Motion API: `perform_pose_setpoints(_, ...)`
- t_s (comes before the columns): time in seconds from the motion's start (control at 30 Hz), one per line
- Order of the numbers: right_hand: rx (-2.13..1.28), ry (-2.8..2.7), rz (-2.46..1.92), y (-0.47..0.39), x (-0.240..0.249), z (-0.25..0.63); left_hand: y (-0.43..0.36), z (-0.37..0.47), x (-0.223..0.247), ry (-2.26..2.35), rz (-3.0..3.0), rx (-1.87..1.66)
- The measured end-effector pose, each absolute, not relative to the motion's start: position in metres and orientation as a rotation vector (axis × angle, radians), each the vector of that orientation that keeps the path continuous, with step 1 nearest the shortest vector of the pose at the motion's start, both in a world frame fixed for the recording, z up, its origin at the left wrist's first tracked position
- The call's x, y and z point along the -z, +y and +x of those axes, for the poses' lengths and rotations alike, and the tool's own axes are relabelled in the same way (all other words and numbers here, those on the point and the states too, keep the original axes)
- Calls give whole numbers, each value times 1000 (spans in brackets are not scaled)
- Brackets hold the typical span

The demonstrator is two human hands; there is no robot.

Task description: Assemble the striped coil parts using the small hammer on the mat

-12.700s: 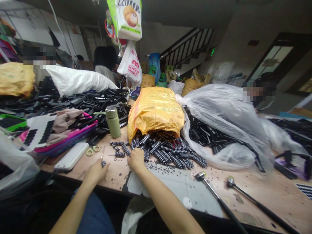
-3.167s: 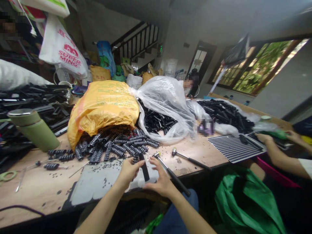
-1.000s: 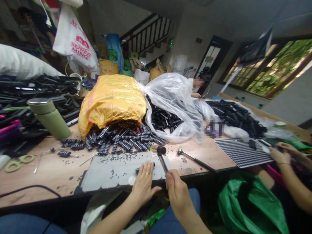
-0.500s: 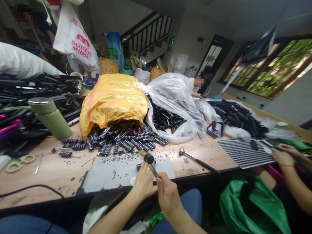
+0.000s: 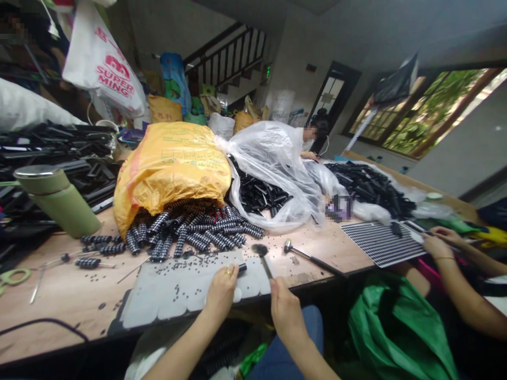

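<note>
My right hand (image 5: 285,306) is closed round the handle of a mallet (image 5: 263,257), its dark head raised a little above the table to the right of my left hand. My left hand (image 5: 222,287) grips a short black cylindrical piece (image 5: 242,268) at the right part of a grey mat (image 5: 148,303). Small black bits lie scattered over the mat. Behind it, several rods with a black-and-white checked pattern (image 5: 202,237) spill out of a yellow sack (image 5: 174,169).
A second hammer (image 5: 312,257) lies right of the mat. A green flask (image 5: 59,203) and green-handled scissors (image 5: 16,277) are at the left. A clear bag (image 5: 273,153) holds black parts. A co-worker's hands (image 5: 439,248) rest by a checked sheet (image 5: 382,243) at the right.
The mallet has moved right, away from above my left hand, and its head looks blurred. My left hand has shifted slightly left and more of the black piece shows. The view has turned slightly.
</note>
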State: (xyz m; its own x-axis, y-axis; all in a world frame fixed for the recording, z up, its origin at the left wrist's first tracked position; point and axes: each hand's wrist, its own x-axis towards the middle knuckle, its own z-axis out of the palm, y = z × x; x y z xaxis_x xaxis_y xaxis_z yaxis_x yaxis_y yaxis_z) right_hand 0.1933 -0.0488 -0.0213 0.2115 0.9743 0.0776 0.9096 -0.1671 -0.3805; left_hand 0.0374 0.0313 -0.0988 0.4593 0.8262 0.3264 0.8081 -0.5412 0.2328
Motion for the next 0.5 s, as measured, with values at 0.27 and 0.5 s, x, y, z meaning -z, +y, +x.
perform_pose_setpoints(0.27,-164,-1823,-2386,-31,39,223,1,23,66,1326,2495,-550)
perform_pose_setpoints(0.5,19,-1827,-2235,31,46,243,-57,-22,94,1210,2560,-538)
